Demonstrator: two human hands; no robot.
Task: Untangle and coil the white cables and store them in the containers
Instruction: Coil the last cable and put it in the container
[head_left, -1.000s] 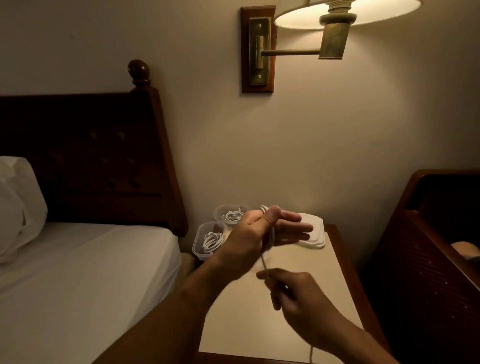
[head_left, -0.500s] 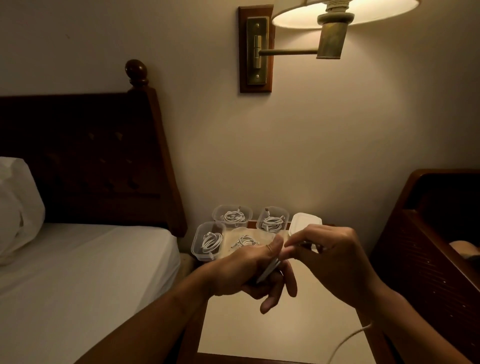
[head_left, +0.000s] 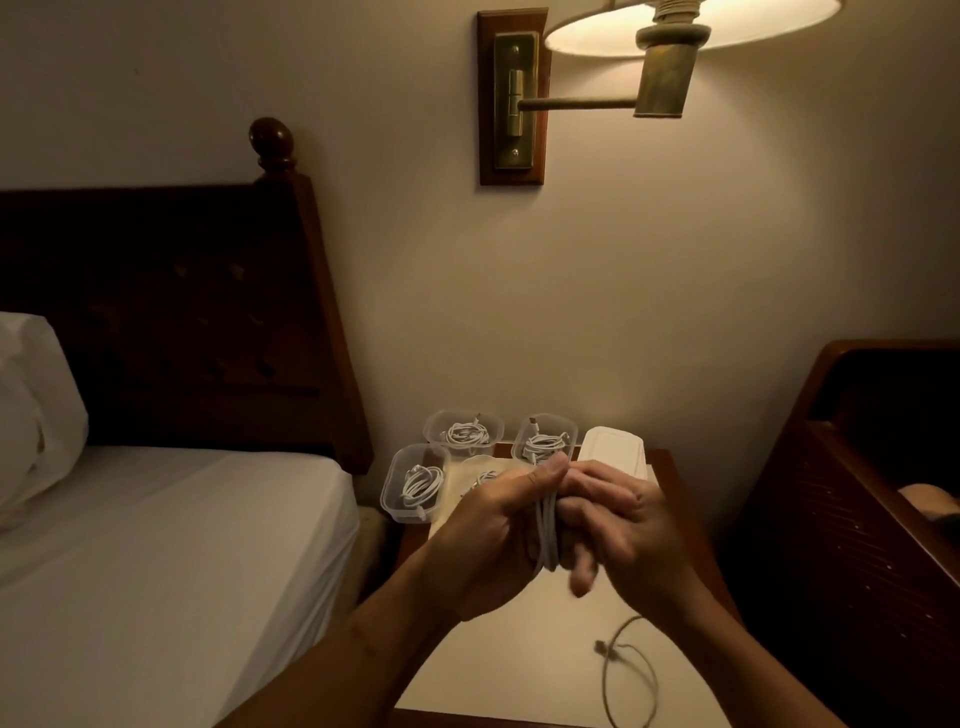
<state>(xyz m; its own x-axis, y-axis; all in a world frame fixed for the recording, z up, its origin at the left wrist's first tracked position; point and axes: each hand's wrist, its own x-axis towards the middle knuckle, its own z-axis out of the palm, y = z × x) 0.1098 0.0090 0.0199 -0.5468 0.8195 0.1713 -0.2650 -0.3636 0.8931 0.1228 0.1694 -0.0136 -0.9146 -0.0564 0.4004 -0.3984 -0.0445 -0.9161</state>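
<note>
Fingers (head_left: 582, 569) of your left hand (head_left: 488, 535) carry the white cable (head_left: 546, 530) wound round them, thumb clamped on top, above the nightstand (head_left: 519, 670). Your right hand (head_left: 631, 519) curls over the coil, whose loose end trails below; filled containers (head_left: 415, 483) sit behind.

We count four clear containers (head_left: 388, 499): two in the back row and two in front, the fourth partly hidden behind the hands. We count five white cables (head_left: 466, 433): one coiled in each container, and a fifth cable (head_left: 546, 530) wound round fingers. We see two hands, one left hand (head_left: 488, 535) and one right hand (head_left: 634, 525). We find one stack of lids (head_left: 613, 447), their number unclear, one wall lamp (head_left: 571, 78), one pillow (head_left: 36, 405), one bed (head_left: 156, 545) and one nightstand (head_left: 519, 675).
</note>
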